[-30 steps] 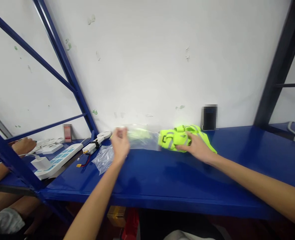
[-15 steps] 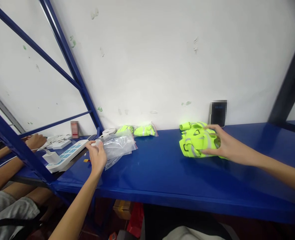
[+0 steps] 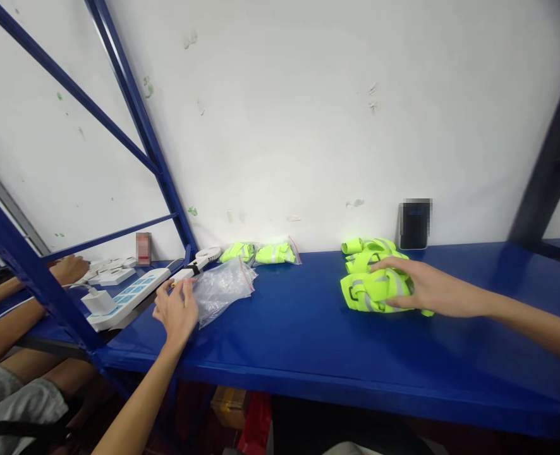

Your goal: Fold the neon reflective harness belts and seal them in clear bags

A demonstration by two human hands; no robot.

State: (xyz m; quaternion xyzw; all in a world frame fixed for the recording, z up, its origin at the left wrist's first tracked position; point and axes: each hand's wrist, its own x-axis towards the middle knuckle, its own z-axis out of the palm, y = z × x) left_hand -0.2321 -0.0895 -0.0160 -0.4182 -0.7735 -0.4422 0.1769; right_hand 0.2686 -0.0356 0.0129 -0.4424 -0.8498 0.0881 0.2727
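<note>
My left hand (image 3: 178,313) is closed, its fingertips at the left edge of a clear plastic zip bag (image 3: 223,289) lying over the table; the exact pinch is partly hidden. My right hand (image 3: 422,285) grips a rolled bundle of neon yellow-green reflective straps (image 3: 375,287) from its right side, thumb in front and fingers over the top. Black buckle pieces show on that bundle. More loops of the same strap (image 3: 353,245) lie just behind it. Two bagged strap bundles, one at the left (image 3: 238,252) and one at the right (image 3: 276,253), rest against the wall.
A white handheld fan (image 3: 207,255) lies behind my left hand. Left of a blue frame post (image 3: 140,114) are a white power strip (image 3: 131,297) with a plugged-in charger (image 3: 98,302) and another person's arm (image 3: 69,270). A dark phone-like device (image 3: 413,227) leans against the wall.
My left hand and the plastic bag have come down toward me slightly, uncovering the fan. My right hand keeps hold of the reflective straps, a little lower. The view has shifted slightly.
</note>
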